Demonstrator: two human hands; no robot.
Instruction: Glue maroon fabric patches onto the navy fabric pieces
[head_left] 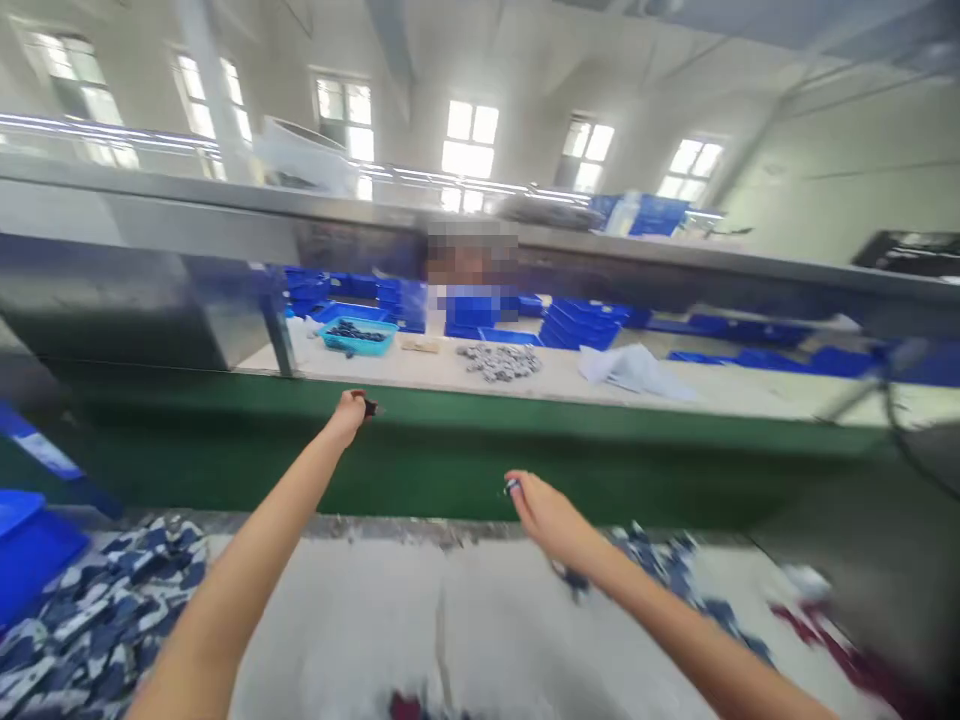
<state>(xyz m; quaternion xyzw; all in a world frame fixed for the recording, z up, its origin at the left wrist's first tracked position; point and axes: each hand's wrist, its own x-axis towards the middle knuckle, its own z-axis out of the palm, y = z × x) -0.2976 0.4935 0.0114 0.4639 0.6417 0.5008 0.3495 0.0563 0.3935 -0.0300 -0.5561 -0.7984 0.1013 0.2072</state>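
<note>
My left hand [348,418] is stretched out over the green strip, its fingers closed on a small dark piece [370,408]. Lower and to the right, my right hand [541,506] pinches a small blue-and-white piece [512,487] between thumb and fingers. Both pieces are too small and blurred to name exactly. A heap of dark blue and white pieces [127,590] lies at the near left, beside my left forearm. More blue pieces [660,565] are spread near my right forearm, which partly covers them.
Beyond the green strip [450,440], a far worktop carries a turquoise basket [358,340] of dark pieces, a pile of grey-white pieces [499,361] and white sheets [634,370]. An overhead metal beam [360,225] crosses the view. A blue bin [34,555] stands left; dark red pieces [825,640] lie right.
</note>
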